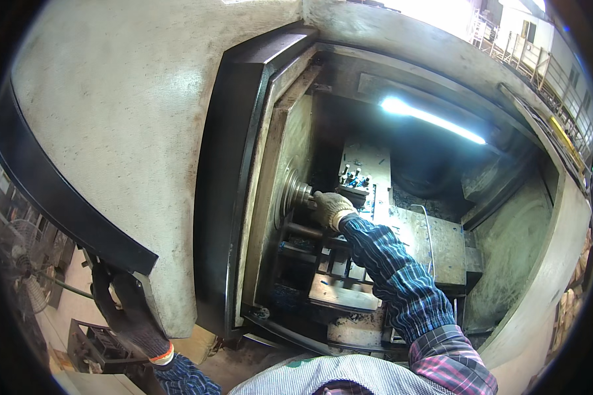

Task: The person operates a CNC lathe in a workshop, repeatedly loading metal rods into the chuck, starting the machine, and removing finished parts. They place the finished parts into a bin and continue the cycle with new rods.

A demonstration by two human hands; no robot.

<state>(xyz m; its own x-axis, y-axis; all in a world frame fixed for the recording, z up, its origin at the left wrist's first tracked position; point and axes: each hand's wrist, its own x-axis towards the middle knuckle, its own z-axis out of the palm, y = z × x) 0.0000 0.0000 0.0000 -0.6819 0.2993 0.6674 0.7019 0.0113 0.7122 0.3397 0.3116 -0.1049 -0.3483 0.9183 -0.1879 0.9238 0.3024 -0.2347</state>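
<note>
My right hand (pixel 331 208), in a pale knit glove, reaches into a lathe's work space. Its fingers are closed at the round metal spindle nose (pixel 298 195) on the left wall. Whatever they hold, perhaps a small part at the spindle's mouth, is hidden by the glove. Just beyond the hand stands a tool post (pixel 354 181) with several bolts on top. At the lower left, my left hand (pixel 126 309) wears a dark glove with an orange-and-white cuff. Its fingers are stretched out and apart, against the lower edge of the pale machine housing (pixel 132 131).
A lit tube lamp (pixel 435 120) crosses the back of the enclosure. A thin bent pipe (pixel 429 237) rises right of my forearm. Below it lies the metal carriage (pixel 346 293) with dark chips around. A black door frame (pixel 227 197) edges the opening; a fan (pixel 26 253) stands far left.
</note>
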